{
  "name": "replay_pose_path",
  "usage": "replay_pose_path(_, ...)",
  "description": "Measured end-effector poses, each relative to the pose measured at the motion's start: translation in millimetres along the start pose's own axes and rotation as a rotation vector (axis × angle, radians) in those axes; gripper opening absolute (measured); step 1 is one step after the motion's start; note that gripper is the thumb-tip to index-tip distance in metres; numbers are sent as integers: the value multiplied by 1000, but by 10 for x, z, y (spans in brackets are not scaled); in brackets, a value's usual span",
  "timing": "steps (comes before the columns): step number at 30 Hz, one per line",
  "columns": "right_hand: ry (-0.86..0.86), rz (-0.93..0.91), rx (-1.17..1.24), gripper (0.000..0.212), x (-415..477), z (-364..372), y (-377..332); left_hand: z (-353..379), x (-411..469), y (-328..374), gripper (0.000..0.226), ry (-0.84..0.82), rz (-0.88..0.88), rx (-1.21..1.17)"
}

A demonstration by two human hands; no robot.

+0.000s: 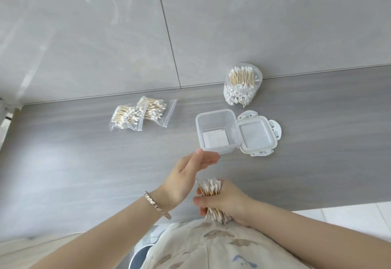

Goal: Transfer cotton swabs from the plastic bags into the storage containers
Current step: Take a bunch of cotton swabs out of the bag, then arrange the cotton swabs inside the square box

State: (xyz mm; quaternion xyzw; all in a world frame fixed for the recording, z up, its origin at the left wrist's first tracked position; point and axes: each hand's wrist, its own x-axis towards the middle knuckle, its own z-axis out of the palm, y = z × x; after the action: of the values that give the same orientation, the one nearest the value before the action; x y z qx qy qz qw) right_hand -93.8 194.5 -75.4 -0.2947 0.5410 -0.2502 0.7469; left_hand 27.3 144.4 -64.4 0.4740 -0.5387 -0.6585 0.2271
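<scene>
Two clear plastic bags (pixel 138 115) full of cotton swabs are lying on the left of the grey counter (pixel 74 163), one overlapping the other, near the wall. Toward the middle, the left hand (pixel 190 173), with a bracelet (pixel 157 205) on its wrist, is hovering with fingers straight and relaxed and holding nothing. Its thumb tip is reaching the near corner of the square container (pixel 215 131), though whether it is touching is hard to tell. Just below it, the right hand (pixel 229 200) is gripping a thick bundle of swabs (pixel 211 190), fingers curled round the sticks, over the counter's near edge. The square container is standing open, its lid (pixel 256 135) lying against its right side. Behind them, a round jar (pixel 243 84) is standing packed with swabs.
</scene>
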Motion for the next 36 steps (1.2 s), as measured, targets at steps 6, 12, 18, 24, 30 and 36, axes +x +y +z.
replay_pose_path(6, -38, 64, 134, 13, 7, -50, 44, 35, -23, -120, 44, 49, -108, -123)
replay_pose_path(12, -98, 106, 172, 15, 35, -76, 48, 9, 22, -48, 53, 13, -216, -399)
replay_pose_path(18, -172, 150, 157, 26, 48, -106, 62, -7, -33, -22, 50, -119, -123, -293)
replay_pose_path(24, -187, 164, 121, 16, 46, -96, 56, -65, -72, -122, 59, -265, 20, 225)
replay_pose_path(30, -182, 173, 105, 20, 54, -111, 54, -84, -85, -137, 73, -169, 79, 148)
replay_pose_path(36, -132, 102, -7, 7, 66, -67, 77, 32, -123, -184, 21, -156, -86, 88)
